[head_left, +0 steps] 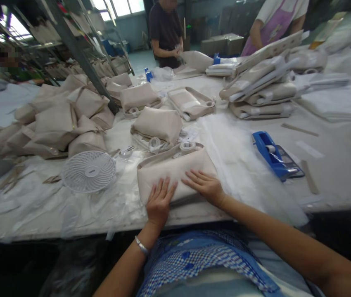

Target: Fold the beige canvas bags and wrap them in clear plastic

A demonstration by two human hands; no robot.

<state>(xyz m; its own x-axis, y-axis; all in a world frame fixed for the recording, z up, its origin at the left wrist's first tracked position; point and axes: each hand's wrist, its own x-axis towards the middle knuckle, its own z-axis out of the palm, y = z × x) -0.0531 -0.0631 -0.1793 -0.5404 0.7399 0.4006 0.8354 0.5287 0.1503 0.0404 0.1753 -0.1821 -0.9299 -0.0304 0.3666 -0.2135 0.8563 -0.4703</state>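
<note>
A beige handbag (194, 159) lies on its side at the table's front edge, a rolled strap (188, 146) at its far side. My left hand (160, 202) rests on the bag's near left part, fingers stretched out. On the bag's right part my right hand (205, 186) lies flat with its fingers spread. Neither hand grips anything. Just beyond this bag sits another beige bag (158, 123) with its own coiled strap (155, 144). Clear plastic sheets (234, 165) are spread to the right of the bag.
A white fan (88, 171) stands to the left, before a heap of beige bags (56, 123). On the right is a blue tape dispenser (271, 154). Stacked wrapped bags (265, 97) lie behind it. A metal post (79, 53) rises at left. Two people (166, 37) work across the table.
</note>
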